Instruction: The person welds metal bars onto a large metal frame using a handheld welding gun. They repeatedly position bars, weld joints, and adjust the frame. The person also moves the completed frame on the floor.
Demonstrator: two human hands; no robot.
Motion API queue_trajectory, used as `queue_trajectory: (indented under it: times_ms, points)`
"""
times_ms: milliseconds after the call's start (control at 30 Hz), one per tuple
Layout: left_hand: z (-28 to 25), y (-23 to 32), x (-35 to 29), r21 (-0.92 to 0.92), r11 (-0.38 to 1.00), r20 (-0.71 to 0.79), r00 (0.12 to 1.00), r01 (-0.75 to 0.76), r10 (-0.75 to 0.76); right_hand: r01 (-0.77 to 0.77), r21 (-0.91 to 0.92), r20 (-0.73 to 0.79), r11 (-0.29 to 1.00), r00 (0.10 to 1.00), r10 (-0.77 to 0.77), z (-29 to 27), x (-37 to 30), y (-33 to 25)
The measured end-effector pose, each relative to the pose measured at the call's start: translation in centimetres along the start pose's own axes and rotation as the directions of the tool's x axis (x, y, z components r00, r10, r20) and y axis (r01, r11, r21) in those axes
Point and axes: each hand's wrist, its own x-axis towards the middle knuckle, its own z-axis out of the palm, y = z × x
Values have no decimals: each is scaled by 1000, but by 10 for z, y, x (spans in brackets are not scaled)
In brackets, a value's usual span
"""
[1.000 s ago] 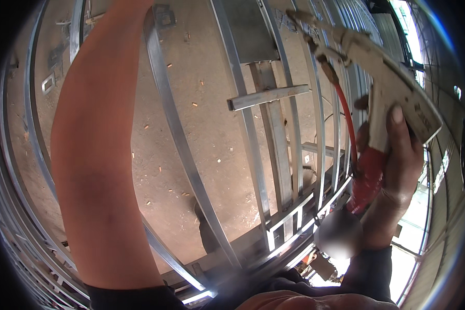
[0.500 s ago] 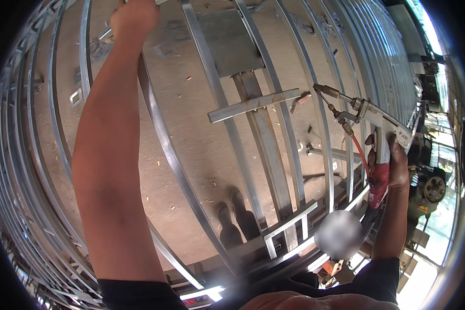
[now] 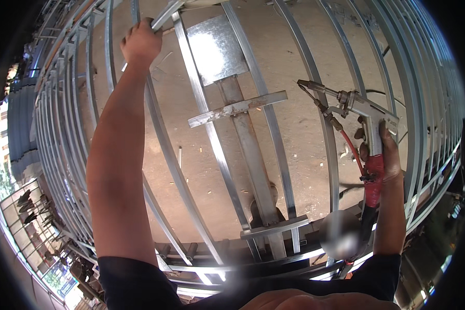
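Note:
My right hand (image 3: 380, 142) is closed round the grip of a pistol-shaped grey welding gun (image 3: 369, 110). Red wrapping covers the lower grip, and a thin red hose (image 3: 350, 147) runs to the nozzle. The gun's tip points left, above the bars of a metal frame (image 3: 315, 72). At the upper left, my left hand (image 3: 141, 42) is wrapped round a short metal tube (image 3: 166, 15) slanting across the bars; the fingers hide its middle. Between my hands, a flat crossbar (image 3: 237, 108) lies over two long bars, and a second short crosspiece (image 3: 274, 227) lies nearer me.
A shiny metal sheet (image 3: 217, 49) lies beneath the bars at the top. A rusty beam (image 3: 253, 160) runs under the crossbars. Small scraps lie scattered on the brown floor (image 3: 196, 170). More rows of bars (image 3: 62, 119) curve along both sides, and a blurred round spot covers the lower right.
My view has turned, bringing windows in at the left. My left hand shows lower in the picture, with the tube now visible in it. The gun stays in my right hand.

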Motion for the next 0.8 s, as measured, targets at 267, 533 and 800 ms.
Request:
queue_trajectory:
  times_ms: [267, 533, 800]
  points:
    - [-57, 69, -29, -212, 976, 239, 971, 40, 12, -138, -248, -32, 959, 990, 134, -27, -2, -8]
    - [-64, 126, -26, -772, 253, 598, 801, 584, -24, -159, -900, -172, 406, 985, 4, 23, -21, -40]
    - [-71, 163, -19, -688, -35, 724, 689, 725, 31, -18, -991, 8, -131, 980, -198, 21, -23, -28]
